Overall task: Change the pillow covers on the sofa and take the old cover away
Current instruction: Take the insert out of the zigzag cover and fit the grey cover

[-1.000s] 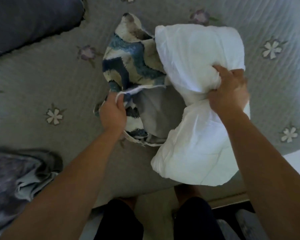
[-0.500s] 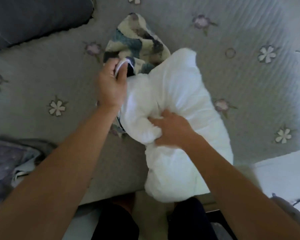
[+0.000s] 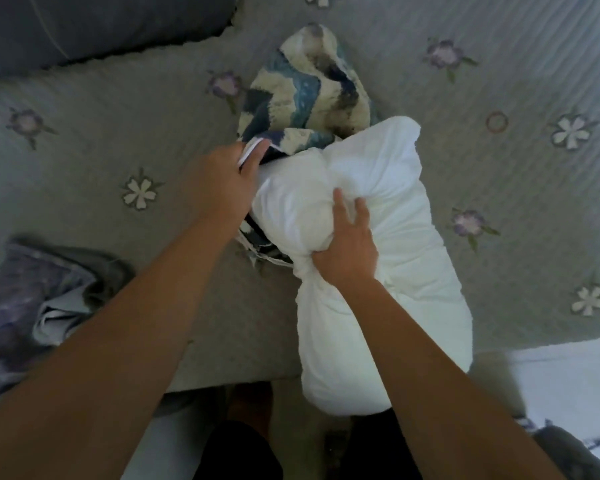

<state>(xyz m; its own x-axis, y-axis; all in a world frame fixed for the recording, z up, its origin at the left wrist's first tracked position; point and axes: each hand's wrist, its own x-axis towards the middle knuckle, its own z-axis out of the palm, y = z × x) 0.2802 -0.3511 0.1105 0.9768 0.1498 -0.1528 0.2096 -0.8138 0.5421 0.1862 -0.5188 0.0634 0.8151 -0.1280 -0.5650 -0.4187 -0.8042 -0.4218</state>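
A white pillow insert [image 3: 399, 216] lies across the sofa seat, its near end hanging over the front edge. My right hand [image 3: 347, 244] squeezes its middle into a bunch. A blue, cream and dark zigzag pillow cover [image 3: 305, 91] sits behind it, its opening against the pillow's far left corner. My left hand [image 3: 222, 181] pinches the white-edged rim of that opening and holds it up. Part of the cover's lower edge [image 3: 257, 244] shows under the pillow.
The seat wears a grey quilted spread [image 3: 84, 140] with stitched flowers. A crumpled purple-grey cloth [image 3: 39, 299] lies at the left front. A dark grey cushion [image 3: 84, 26] fills the far left corner. My legs and pale floor are below.
The pillow has swung from the right toward the cover's opening. My right hand shifted from the pillow's right side to its middle. My left hand lifted the cover's rim farther up.
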